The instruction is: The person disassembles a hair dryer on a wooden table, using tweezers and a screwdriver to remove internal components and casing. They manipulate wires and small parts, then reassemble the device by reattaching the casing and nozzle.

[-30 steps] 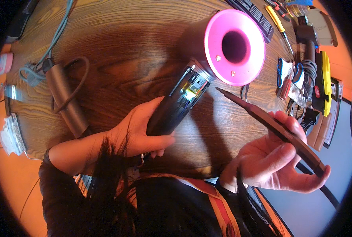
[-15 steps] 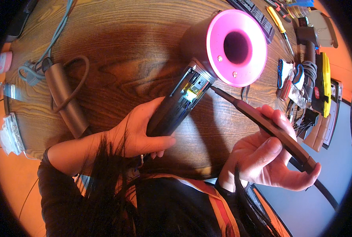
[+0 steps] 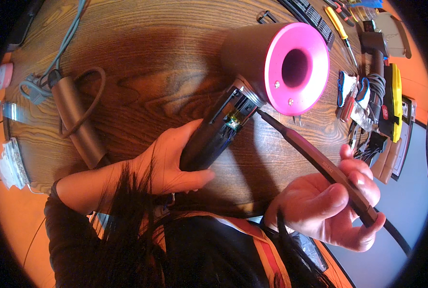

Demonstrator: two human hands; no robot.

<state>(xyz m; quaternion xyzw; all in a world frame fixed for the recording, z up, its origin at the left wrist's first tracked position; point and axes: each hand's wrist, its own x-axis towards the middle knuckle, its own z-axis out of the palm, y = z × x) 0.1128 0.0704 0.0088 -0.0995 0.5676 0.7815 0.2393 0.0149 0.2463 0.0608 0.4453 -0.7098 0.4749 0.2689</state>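
Observation:
A hair dryer with a dark head (image 3: 242, 50) and pink end ring (image 3: 314, 81) lies angled on the table. My left hand (image 3: 168, 163) is wrapped around its black handle (image 3: 202, 149), whose upper part is open, showing a small green circuit board (image 3: 232, 122). My right hand (image 3: 331, 206) holds a long, dark pen-shaped screwdriver (image 3: 312, 156) with a cable off its back end. The tool's tip rests at the right edge of the handle opening, just below the head; whether it sits in a screw is too small to tell.
On the wooden table (image 3: 137, 62), a metallic cylinder (image 3: 79, 125) with a cord lies left beside grey cables. At right are a yellow screwdriver (image 3: 338, 21), gloves, a red-handled tool, coiled cable and a yellow case (image 3: 395, 103). A black bit tray (image 3: 310, 21) is at top.
The screwdriver tip has moved left to the handle's opening. The dryer's head has shifted right and down. My right hand's fingers have shifted along the tool.

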